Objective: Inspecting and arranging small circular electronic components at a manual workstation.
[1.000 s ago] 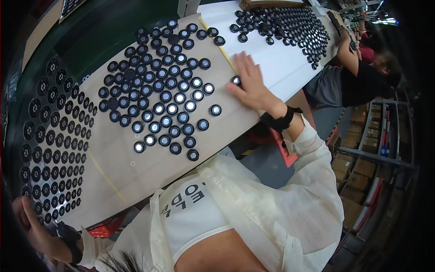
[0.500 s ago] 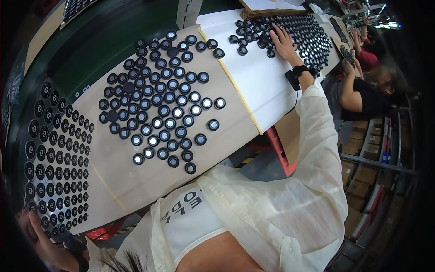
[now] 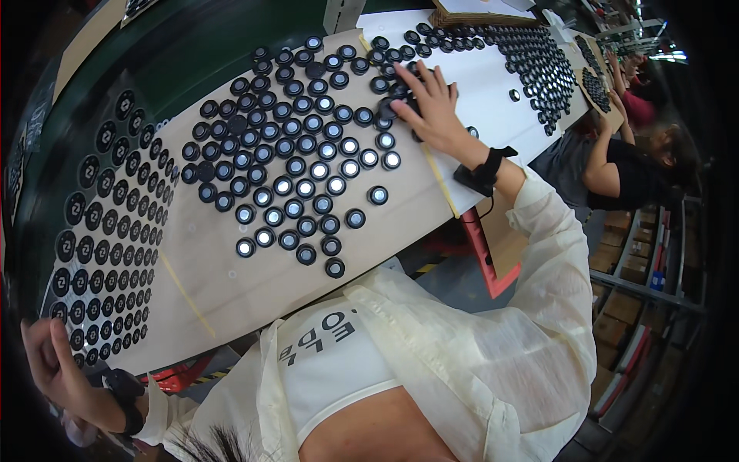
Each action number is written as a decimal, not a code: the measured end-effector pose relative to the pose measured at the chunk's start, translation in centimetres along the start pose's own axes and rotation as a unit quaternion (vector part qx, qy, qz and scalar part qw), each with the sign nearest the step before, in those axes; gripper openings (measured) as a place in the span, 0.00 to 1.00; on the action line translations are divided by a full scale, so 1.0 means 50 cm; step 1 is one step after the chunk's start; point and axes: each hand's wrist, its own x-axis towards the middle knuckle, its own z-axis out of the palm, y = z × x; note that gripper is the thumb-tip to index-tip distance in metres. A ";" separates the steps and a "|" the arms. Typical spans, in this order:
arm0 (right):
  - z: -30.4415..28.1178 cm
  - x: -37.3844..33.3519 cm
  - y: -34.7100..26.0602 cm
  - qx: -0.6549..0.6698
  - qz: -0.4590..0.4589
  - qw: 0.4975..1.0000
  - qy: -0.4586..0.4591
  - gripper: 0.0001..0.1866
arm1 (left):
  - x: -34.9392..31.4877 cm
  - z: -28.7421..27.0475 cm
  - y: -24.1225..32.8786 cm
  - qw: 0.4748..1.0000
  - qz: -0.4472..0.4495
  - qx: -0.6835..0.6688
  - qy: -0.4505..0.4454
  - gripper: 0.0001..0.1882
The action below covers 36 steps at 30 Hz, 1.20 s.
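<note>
Head view. Noted on the table (image 3: 265, 289): loose black round pieces (image 3: 305, 187), mostly pale centre up, running to a yellow tape line (image 3: 443, 185) and, past it, onto a white surface (image 3: 493, 100).

Right hand (image 3: 431, 108): laid over pieces at the tape line, fingers spread wide, thumb beside a dark piece, apparently without a closed grip. Left hand (image 3: 65, 377): loosely curled, near the lower end of the rows of marked black discs (image 3: 101, 252).

Judged advisable for the right hand: keep palm low and fingers fanned; press lightly and evenly, to slide pieces rather than tip them. Cross the tape line slowly, as a likely catching point. Hold the wrist unit (image 3: 471, 181) and its cable clear of loose pieces. Leave the left hand light, to avoid disturbing the disc rows.

Not verifiable: number of pieces beneath the right palm; left-hand contact or grip, with fingertips close to the dark rim. Hard to make out: far pieces, small and merged. Partly lost in shadow: a co-worker (image 3: 635, 173) at upper right.
</note>
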 end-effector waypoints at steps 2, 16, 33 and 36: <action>0.012 -0.002 -0.046 0.009 -0.016 1.000 -0.008 0.37 | -0.002 0.005 0.005 0.999 -0.036 -0.027 -0.006 0.04; -0.067 -0.006 0.314 -0.214 0.154 0.962 0.071 0.34 | -0.041 -0.006 -0.005 0.995 -0.071 -0.003 0.068 0.05; -0.020 -0.090 -0.061 0.082 -0.094 0.988 -0.093 0.45 | -0.045 -0.028 -0.069 0.990 -0.138 -0.020 0.033 0.07; -0.032 -0.044 -0.052 0.064 -0.077 0.988 -0.117 0.43 | -0.046 -0.025 -0.052 0.991 -0.135 -0.001 -0.004 0.07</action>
